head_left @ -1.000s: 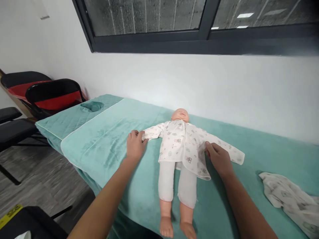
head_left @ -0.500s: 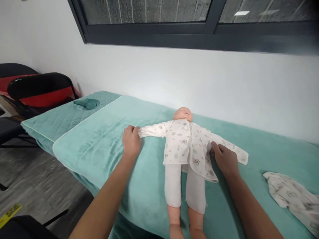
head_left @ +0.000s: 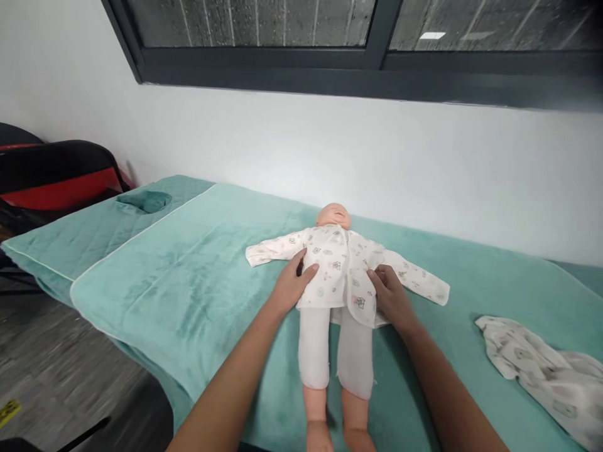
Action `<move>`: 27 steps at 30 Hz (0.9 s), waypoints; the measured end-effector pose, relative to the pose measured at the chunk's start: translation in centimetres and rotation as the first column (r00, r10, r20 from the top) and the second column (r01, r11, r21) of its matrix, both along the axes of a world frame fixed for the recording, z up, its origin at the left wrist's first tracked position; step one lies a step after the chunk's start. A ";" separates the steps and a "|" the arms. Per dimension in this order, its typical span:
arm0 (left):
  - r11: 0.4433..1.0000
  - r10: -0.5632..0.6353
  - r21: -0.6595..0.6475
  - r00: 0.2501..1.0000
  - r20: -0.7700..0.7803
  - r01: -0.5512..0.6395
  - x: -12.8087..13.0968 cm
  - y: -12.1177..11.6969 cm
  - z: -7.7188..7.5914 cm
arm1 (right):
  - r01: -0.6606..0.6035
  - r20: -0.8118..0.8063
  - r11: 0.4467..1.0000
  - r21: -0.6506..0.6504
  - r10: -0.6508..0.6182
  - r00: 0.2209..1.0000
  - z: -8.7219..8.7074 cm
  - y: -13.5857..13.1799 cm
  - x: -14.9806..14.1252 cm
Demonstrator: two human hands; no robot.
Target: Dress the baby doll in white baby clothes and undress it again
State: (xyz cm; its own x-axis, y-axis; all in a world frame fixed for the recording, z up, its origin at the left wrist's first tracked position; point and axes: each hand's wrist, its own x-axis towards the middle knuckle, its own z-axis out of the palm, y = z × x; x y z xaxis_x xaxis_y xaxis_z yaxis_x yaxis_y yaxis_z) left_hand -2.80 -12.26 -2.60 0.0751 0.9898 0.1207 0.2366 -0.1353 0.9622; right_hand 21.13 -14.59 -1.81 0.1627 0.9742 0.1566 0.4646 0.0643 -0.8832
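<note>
A baby doll point(head_left: 333, 215) lies on its back on the green bed cover, its legs toward me. It wears a white printed baby shirt point(head_left: 327, 260), with both sleeves stretched out sideways, and plain white leggings point(head_left: 314, 348). My left hand point(head_left: 291, 285) rests against the shirt's left side, thumb and forefinger apart, below the left sleeve. On the other side, my right hand point(head_left: 392, 298) has its fingers curled in a pinch at the shirt's right side, near the overlapping front flap. The tips of its fingers are partly hidden.
A crumpled white printed garment point(head_left: 541, 367) lies on the green bed cover point(head_left: 188, 282) at the right. Toward the left end, the quilted part has a face hole point(head_left: 146, 201). Black and red chairs point(head_left: 61, 176) stand beyond it. A white wall and window border the far side.
My left hand has let go of the left sleeve's cuff and moved right to the shirt's side. My right hand stays at the right side of the shirt, whose flap now lies closer in.
</note>
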 end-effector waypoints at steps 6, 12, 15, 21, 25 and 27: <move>0.999 -0.018 -0.030 0.983 0.182 0.024 1.7 2.7 0.9 | -0.056 -0.190 0.998 0.027 0.060 0.980 -1.0 0.6 0.6; 0.994 0.091 -0.061 0.993 0.079 -0.086 3.0 4.4 1.2 | -0.120 -0.254 0.990 0.078 0.136 0.958 -1.4 1.6 1.3; 0.992 0.123 -0.019 0.992 0.031 -0.122 3.0 4.3 1.1 | -0.080 -0.234 0.995 0.063 0.093 0.968 -1.4 1.8 1.5; 0.986 0.133 0.103 0.991 -0.009 -0.131 2.6 3.2 1.2 | 0.130 0.270 0.975 0.183 -0.177 0.946 -1.4 -0.9 4.4; 0.980 0.156 0.139 0.983 -0.092 -0.143 2.2 1.6 1.3 | 0.203 0.740 0.936 0.287 -0.351 0.574 -1.4 -7.1 9.5; 0.978 0.157 0.158 0.979 -0.127 -0.137 1.9 0.4 1.1 | 0.286 0.810 0.908 0.307 -0.407 0.422 -1.7 -10.9 13.0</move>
State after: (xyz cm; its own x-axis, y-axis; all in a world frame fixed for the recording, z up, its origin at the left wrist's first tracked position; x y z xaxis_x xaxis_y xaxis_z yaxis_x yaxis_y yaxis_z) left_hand -0.93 -11.89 -1.47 -0.0437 0.9634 0.2646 0.3938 -0.2268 0.8908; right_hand 34.13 -25.50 -3.51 0.2120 0.8341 0.5092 0.9743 -0.2206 -0.0443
